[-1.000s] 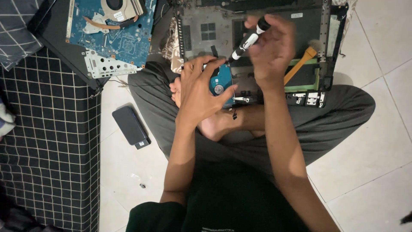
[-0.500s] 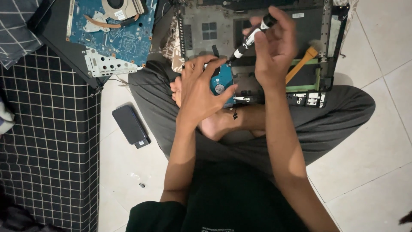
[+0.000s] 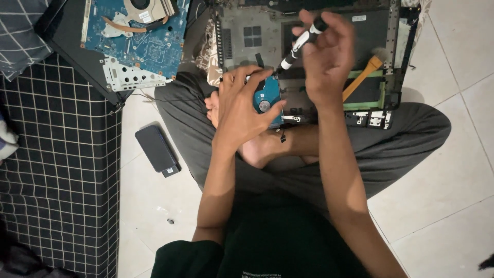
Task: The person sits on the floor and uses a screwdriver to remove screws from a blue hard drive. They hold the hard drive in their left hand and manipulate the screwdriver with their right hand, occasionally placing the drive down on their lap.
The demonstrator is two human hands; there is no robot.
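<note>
One screwdriver and one blue hard drive are in hand. The right hand grips the screwdriver, which slants with its tip down toward the left hand, itself clasping the drive.

A small white rectangular label sits on the dark laptop base, near its upper right corner. A round silver sticker shows on the blue face of the hard drive. A dark rectangular phone lies on the pale floor tiles, whether screen up or face down cannot be told.
</note>
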